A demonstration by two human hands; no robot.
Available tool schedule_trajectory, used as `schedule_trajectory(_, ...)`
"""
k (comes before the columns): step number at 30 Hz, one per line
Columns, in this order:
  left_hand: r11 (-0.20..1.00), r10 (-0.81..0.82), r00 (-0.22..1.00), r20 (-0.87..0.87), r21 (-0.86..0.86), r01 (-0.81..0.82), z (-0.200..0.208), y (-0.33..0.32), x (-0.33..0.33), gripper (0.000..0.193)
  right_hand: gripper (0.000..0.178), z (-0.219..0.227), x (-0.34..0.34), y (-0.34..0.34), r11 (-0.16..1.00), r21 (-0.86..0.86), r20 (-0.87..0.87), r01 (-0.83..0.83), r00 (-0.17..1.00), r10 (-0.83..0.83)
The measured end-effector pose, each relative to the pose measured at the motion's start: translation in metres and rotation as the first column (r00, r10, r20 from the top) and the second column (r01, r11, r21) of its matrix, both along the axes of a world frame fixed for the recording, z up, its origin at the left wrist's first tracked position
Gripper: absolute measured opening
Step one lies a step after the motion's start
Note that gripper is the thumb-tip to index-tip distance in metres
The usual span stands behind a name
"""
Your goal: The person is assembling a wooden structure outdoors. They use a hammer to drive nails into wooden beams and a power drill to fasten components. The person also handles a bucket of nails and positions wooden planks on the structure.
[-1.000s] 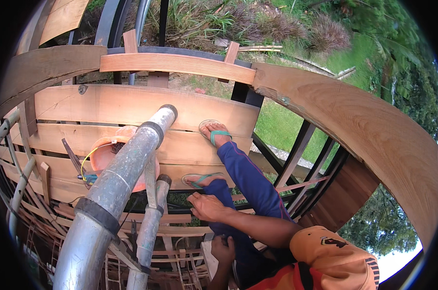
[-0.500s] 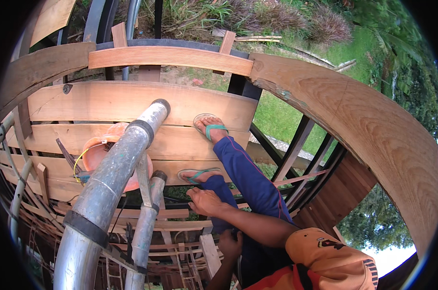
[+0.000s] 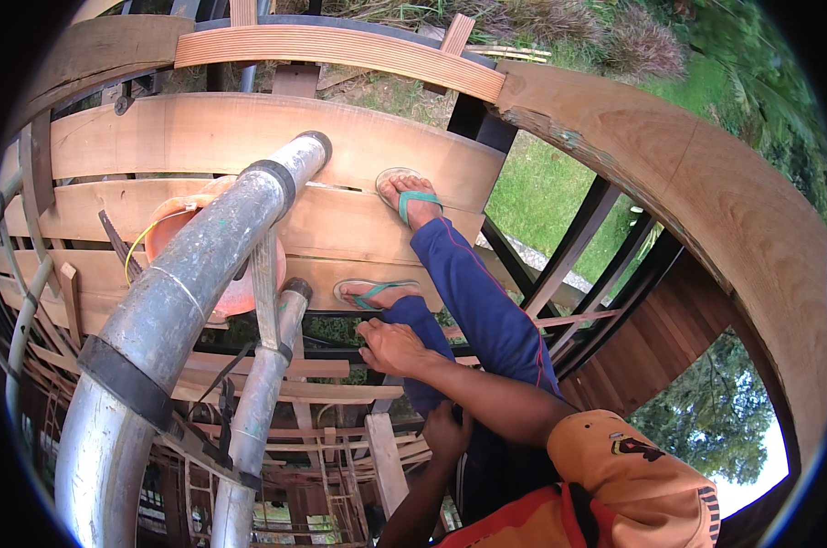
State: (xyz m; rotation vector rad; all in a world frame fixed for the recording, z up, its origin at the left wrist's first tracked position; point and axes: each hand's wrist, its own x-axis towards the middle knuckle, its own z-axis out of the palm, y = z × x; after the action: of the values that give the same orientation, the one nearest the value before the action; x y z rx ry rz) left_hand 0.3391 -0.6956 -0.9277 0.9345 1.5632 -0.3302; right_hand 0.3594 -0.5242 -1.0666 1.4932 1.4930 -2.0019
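Head view: the right hand (image 3: 397,349) is near the middle, above the blue trousers (image 3: 475,290), fingers bent in a loose curl; whether it pinches anything small I cannot tell. At five o'clock from it, the left hand (image 3: 446,435) is also curled, close to the lap, with a small dark thing (image 3: 458,415) at its edge; whether it grips that is unclear.

Taking the right hand as the clock's centre, the thin metal pole (image 3: 262,393) is at eight o'clock, apart from both hands, and the thick metal pole (image 3: 180,288) slants across at ten. Partly behind it, at nine to ten, is an orange bucket (image 3: 240,297). Both sandalled feet are on the floor boards (image 3: 194,132), towards twelve.

As for progress, those boards lie side by side with narrow gaps, so this patch of floor looks largely laid. At twelve, a grooved strip (image 3: 340,55) spans between two thick wooden rails; whether it is fixed does not show. At three, a slatted panel (image 3: 646,320) is in place, while at two the gaps between the dark bars (image 3: 573,242) are open. If those are meant to be filled, that part appears left to do.
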Motion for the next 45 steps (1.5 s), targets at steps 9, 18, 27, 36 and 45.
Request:
schedule_trajectory(9,1.0,0.012,1.0,-0.003,-0.008,-0.012,-0.001,-0.009,0.002,0.043,0.033,-0.003,0.002,-0.018,1.0,0.03,0.001,-0.007,1.0,0.007)
schedule_trajectory(18,1.0,-0.013,1.0,-0.017,-0.02,0.013,-0.001,-0.011,0.004,0.043,0.034,-0.002,0.001,-0.016,1.0,0.014,0.001,-0.027,1.0,0.027)
schedule_trajectory(27,0.998,0.008,1.0,-0.007,-0.06,-0.008,-0.002,-0.013,0.004,0.042,0.033,-0.002,0.007,-0.007,1.0,0.031,0.025,0.003,1.0,-0.004)
schedule_trajectory(36,0.994,-0.029,1.0,0.008,-0.104,0.029,-0.005,-0.018,-0.002,0.046,0.032,-0.006,0.003,-0.006,0.999,0.03,0.033,0.017,0.999,-0.018)
schedule_trajectory(45,0.991,-0.027,0.999,0.017,-0.131,0.029,-0.005,-0.016,-0.005,0.046,0.033,-0.009,0.001,-0.01,0.998,0.067,0.034,0.019,0.999,-0.021)
